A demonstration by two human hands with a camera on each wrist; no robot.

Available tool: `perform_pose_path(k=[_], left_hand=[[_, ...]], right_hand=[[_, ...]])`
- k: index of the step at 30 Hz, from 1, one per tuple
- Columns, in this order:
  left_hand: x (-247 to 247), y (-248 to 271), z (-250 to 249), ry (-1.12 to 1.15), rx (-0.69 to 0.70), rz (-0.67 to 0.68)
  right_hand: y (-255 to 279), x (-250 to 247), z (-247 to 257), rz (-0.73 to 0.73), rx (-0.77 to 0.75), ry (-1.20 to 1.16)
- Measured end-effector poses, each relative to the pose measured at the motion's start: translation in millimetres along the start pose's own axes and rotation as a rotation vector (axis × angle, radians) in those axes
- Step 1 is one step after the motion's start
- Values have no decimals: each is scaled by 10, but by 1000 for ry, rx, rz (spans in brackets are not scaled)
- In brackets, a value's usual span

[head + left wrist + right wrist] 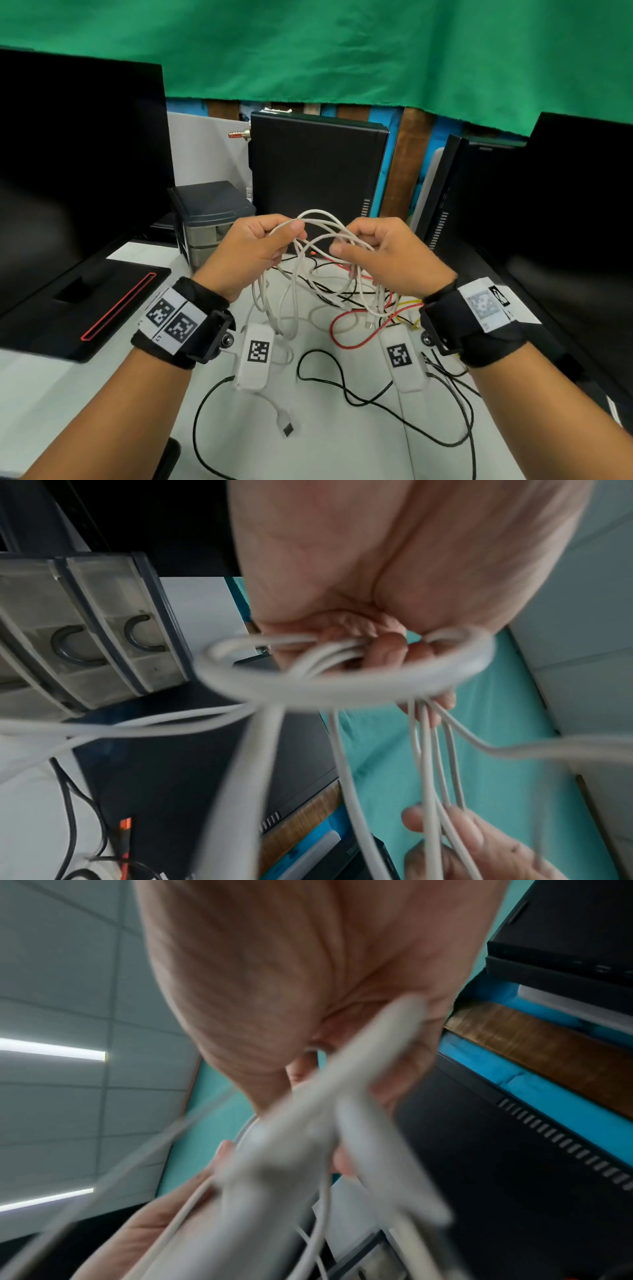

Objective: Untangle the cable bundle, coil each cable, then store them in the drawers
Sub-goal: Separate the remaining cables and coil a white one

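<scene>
Both hands hold a white cable (320,226) in loose loops above the desk. My left hand (263,245) pinches several strands between thumb and curled fingers; the left wrist view shows the white cable (342,688) bunched in the left hand (369,647). My right hand (370,245) grips the loops from the other side, with its fingers curled round the white cable (335,1096). Under the hands lie a red cable (346,323), a black cable (346,387), a yellow cable (409,308) and a white USB plug (286,425). The grey drawer unit (209,222) stands behind the left hand.
A black monitor (68,164) with a red-trimmed base (113,308) stands at the left. A black computer case (315,164) stands behind the hands, and another monitor (565,212) at the right. The white desk (51,394) runs toward me.
</scene>
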State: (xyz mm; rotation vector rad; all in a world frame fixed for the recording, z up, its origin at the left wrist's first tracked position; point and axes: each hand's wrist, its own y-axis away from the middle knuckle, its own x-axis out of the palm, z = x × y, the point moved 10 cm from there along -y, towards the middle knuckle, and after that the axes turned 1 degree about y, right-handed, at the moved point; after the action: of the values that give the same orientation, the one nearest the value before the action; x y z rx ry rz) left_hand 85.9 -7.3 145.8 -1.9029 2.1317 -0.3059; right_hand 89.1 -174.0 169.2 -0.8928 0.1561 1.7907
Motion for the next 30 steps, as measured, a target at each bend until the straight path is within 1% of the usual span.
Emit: perform_pose_path(k=[2, 6, 9, 11, 14, 17, 19, 21, 23, 25, 27, 30], left_hand=[[-35, -7, 6, -1, -2, -20], [-81, -7, 30, -13, -25, -61], [-124, -15, 46, 4, -31, -93], [-214, -23, 69, 37, -42, -144], [-391, -44, 131, 113, -67, -238], [-475, -49, 154, 77, -61, -295], [-555, -30, 173, 52, -64, -361], [-656, -10, 223, 62, -90, -428], [-714, 3, 228, 52, -84, -465], [-727, 10, 188, 32, -49, -491], [-725, 28, 165, 39, -36, -514], [-689, 50, 119, 42, -39, -509]], right_hand=[[25, -25, -35, 4, -3, 5], [82, -233, -122, -110, 32, -45], [141, -368, -169, -165, 46, -73], [182, -479, -287, -207, 103, -120], [296, -713, -569, -312, 241, -199], [435, -877, -860, -368, 347, -296], [538, -1029, -1037, -456, 395, -421], [642, -1210, -1153, -567, 400, -529], [708, -1338, -1201, -601, 382, -493], [732, -1377, -1232, -571, 398, -347], [762, -1404, -1286, -554, 450, -160], [850, -1436, -1433, -545, 577, 7]])
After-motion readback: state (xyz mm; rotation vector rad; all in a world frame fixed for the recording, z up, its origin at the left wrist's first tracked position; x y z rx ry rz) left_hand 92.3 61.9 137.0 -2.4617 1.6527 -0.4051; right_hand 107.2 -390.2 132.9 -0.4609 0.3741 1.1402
